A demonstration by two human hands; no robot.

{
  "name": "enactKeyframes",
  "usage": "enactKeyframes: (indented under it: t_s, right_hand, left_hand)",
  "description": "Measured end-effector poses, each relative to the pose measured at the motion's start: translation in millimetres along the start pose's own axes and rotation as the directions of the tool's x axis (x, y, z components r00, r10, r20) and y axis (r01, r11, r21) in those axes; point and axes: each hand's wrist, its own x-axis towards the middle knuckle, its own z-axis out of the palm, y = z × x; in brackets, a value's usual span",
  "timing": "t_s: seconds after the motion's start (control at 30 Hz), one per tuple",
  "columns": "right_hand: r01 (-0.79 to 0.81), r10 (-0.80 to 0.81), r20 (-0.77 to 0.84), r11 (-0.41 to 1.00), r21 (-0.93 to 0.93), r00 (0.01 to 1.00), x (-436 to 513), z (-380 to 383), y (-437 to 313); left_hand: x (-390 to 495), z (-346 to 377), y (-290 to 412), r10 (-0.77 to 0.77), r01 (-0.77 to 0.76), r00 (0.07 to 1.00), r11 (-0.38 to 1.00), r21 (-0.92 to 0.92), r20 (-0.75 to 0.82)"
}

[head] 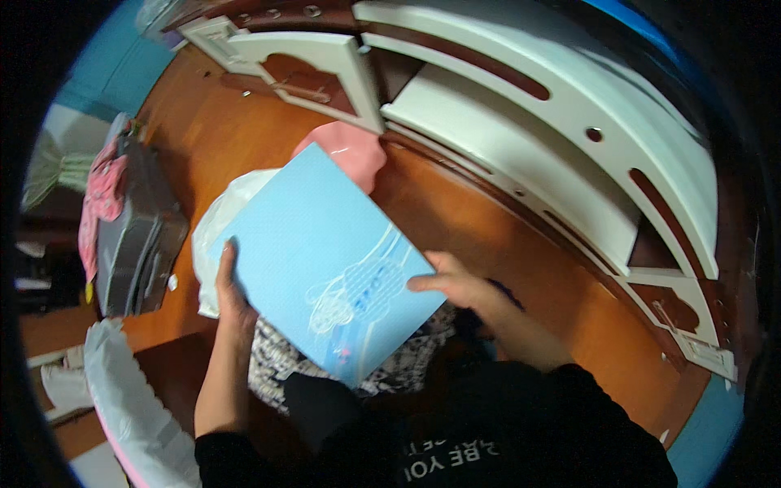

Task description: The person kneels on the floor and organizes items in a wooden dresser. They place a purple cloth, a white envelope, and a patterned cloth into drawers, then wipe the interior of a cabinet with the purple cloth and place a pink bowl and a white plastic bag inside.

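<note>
A flat, light-blue rectangular box or album (293, 238) with a white and blue drawn design is held up before me, turned at a slant. My left hand (235, 293) grips its left edge, thumb along the side. At the right edge, my right hand (448, 280) pinches it with the thumb on top. Most fingers of both hands are hidden beneath. Behind it a white bag or cloth (210, 244) shows in part on the floor, and a pink scalloped basin (351, 152) is partly covered by its far corner.
A white and brown cabinet (500, 134) runs along the far right, with its door (317, 73) swung out. To the left stands a grey suitcase (137, 244) with a pink garment (104, 189) draped over it. A white frilled edge (131, 390) lies at lower left on the wooden floor's (518, 244) near side.
</note>
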Motion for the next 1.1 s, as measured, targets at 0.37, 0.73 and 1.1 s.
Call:
enactKeyframes:
  t_s: [0.37,0.73,1.1]
  right_hand:
    - [0.184,-0.151,-0.452,0.982,0.029,0.879,-94,-44,8]
    - [0.363,-0.254,-0.801,0.930,-0.048,0.543,-155,-100,-54]
    - [0.508,-0.224,-0.942,0.859,-0.070,0.250,-129,-180,-101]
  left_hand:
    - [-41,43,-39,-0.130,0.108,0.757,0.991,0.073,0.640]
    - [25,-22,-147,0.264,-0.691,0.695,-0.014,0.723,0.669]
    - [73,-32,-232,0.432,-0.646,0.667,-0.073,0.760,0.607]
